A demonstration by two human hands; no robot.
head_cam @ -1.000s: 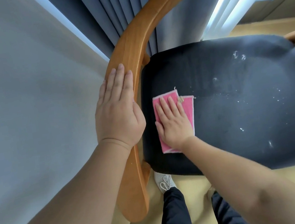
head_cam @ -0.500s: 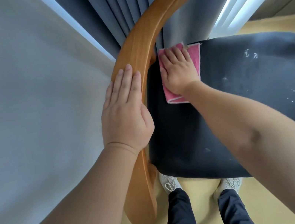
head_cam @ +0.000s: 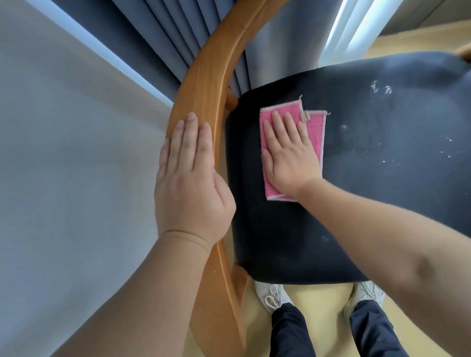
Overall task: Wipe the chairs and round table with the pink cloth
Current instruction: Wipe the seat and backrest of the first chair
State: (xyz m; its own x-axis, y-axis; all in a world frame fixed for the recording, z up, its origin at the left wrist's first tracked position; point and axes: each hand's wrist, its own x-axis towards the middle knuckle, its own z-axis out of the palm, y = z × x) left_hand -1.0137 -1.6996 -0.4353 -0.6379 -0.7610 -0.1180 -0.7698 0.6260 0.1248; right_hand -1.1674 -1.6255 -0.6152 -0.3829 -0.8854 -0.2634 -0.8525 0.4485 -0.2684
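Folded pink cloth (head_cam: 319, 136) has slid back toward six o'clock under the flat-fingered right hand (head_cam: 290, 159). White specks (head_cam: 447, 150) lie at three o'clock. The left hand (head_cam: 188, 186) rests flat on the curved wooden armrest (head_cam: 201, 90).

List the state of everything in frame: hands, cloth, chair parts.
seat: dark, white specks on its right side.
pink cloth: folded, flat on the seat's left part, under the right hand.
right hand: flat, fingers straight, pressing the pink cloth.
left hand: flat, resting on the wooden armrest.
curtain: hanging in pleats behind the chair.
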